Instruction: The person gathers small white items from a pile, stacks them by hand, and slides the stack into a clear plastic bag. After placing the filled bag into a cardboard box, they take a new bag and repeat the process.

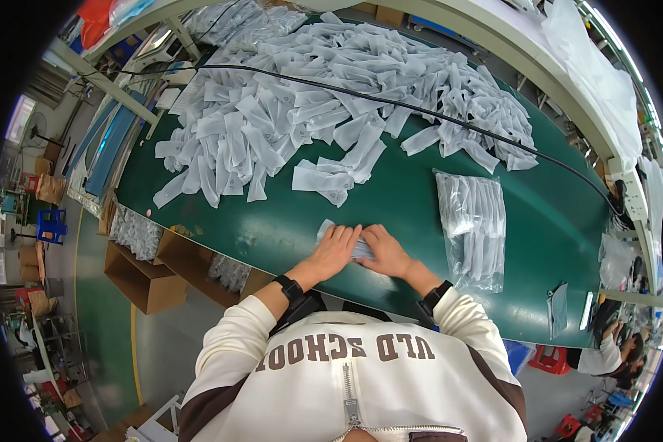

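At the table's near edge, my left hand and my right hand come together over a small stack of frosted plastic pouches. The fingers of both hands are bent and pressed on it, with the fingertips almost touching. Most of the stack is hidden beneath them, so I cannot tell how many pouches it has. Just beyond my hands lies a loose cluster of similar pouches. A clear bag packed with rows of these pouches lies flat to the right of my right hand.
A large heap of frosted pouches covers the far side of the green table. A black cable crosses above it. Open cardboard boxes stand below the left edge. A blue-grey pouch lies at right, near another person.
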### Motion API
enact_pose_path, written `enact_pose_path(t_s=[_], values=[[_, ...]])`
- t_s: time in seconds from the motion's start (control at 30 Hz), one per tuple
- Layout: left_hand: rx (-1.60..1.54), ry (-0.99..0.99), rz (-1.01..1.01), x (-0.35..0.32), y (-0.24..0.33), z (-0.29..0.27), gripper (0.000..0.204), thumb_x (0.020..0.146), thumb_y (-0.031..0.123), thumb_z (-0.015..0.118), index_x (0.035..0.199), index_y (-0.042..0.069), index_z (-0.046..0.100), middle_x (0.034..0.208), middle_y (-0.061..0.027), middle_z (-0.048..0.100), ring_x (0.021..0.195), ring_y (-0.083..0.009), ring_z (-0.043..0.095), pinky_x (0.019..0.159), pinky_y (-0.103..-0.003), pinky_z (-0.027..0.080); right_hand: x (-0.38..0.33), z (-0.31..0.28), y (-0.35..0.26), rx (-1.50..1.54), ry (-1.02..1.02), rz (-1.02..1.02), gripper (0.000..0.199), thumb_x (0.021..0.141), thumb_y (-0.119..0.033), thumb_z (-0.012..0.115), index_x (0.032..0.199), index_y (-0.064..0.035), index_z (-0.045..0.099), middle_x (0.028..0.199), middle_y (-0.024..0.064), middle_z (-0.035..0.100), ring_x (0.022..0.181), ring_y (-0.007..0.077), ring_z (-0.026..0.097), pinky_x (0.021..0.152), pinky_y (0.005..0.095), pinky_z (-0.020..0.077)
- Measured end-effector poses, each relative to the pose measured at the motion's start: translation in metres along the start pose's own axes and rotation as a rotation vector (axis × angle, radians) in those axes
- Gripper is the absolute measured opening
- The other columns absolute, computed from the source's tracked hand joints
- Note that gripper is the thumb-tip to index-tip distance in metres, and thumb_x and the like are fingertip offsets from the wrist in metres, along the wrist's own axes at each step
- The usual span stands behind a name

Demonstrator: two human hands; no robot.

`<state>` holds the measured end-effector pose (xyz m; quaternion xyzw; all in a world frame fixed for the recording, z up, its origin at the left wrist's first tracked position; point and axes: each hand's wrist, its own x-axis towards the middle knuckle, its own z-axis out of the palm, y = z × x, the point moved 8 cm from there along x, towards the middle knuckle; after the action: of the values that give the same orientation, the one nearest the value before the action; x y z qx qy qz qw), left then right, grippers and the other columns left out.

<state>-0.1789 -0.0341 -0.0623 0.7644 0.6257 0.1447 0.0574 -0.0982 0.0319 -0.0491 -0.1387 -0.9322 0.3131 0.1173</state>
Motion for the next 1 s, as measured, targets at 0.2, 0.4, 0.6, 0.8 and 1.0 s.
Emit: enact_pose_path(t_s=[0.2, 0.4, 0.6, 0.8, 1.0], values=[[-0.001, 0.012, -0.028, -0.029, -0.020, -0.013, 0.065, 0.072, 0.016, 0.073, 0.129, -0.003, 0.050, 0.118, -0.0145, 0.052, 0.112, -0.0309, 0.047, 0.097, -0.044, 0.036, 0.073, -0.012, -0.004, -0.078, 0.141, -0.020, 0.035, 0.080, -0.021, 0.072, 0.108, -0.0035, 0.063, 0.105, 0.0123, 0.058, 0.101, 0.0332, 0.057, 0.085, 0.0430, 0.0485], [-0.145, -0.036, -0.111, -0.038, -0.033, -0.035, 0.068, 0.066, 0.020, 0.081, 0.125, 0.001, 0.053, 0.126, -0.0180, 0.049, 0.121, -0.0348, 0.044, 0.106, -0.049, 0.033, 0.125, 0.023, 0.016, -0.595, 0.190, 0.103, 0.024, 0.081, -0.023, 0.070, 0.096, -0.0051, 0.063, 0.096, 0.0121, 0.058, 0.091, 0.0304, 0.062, 0.073, 0.0397, 0.0502], [-0.144, 0.037, -0.074, -0.035, -0.039, -0.060, 0.063, 0.064, 0.020, 0.082, 0.118, 0.002, 0.056, 0.133, -0.0200, 0.042, 0.128, -0.0391, 0.039, 0.117, -0.057, 0.019, 0.088, 0.037, 0.017, -0.194, -0.081, -0.131, 0.024, 0.079, -0.023, 0.071, 0.089, -0.0029, 0.062, 0.093, 0.0149, 0.057, 0.074, 0.0352, 0.062, 0.066, 0.0429, 0.0528], [-0.184, -0.097, -0.100, -0.041, -0.046, -0.028, 0.064, 0.064, 0.020, 0.082, 0.120, 0.004, 0.055, 0.134, -0.0199, 0.042, 0.129, -0.0398, 0.038, 0.117, -0.057, 0.019, 0.100, -0.009, -0.004, -0.111, 0.115, -0.089, 0.023, 0.080, -0.022, 0.070, 0.091, -0.0041, 0.062, 0.092, 0.0156, 0.058, 0.079, 0.0337, 0.062, 0.070, 0.0416, 0.0544], [-0.294, -0.030, -0.095, -0.034, -0.047, -0.024, 0.074, 0.062, 0.021, 0.083, 0.127, 0.005, 0.051, 0.133, -0.0190, 0.043, 0.130, -0.0396, 0.037, 0.115, -0.058, 0.020, 0.142, 0.007, 0.036, -0.446, 0.216, 0.100, 0.030, 0.075, -0.014, 0.074, 0.100, -0.0038, 0.060, 0.096, 0.0135, 0.057, 0.092, 0.0331, 0.061, 0.076, 0.0418, 0.0525]])
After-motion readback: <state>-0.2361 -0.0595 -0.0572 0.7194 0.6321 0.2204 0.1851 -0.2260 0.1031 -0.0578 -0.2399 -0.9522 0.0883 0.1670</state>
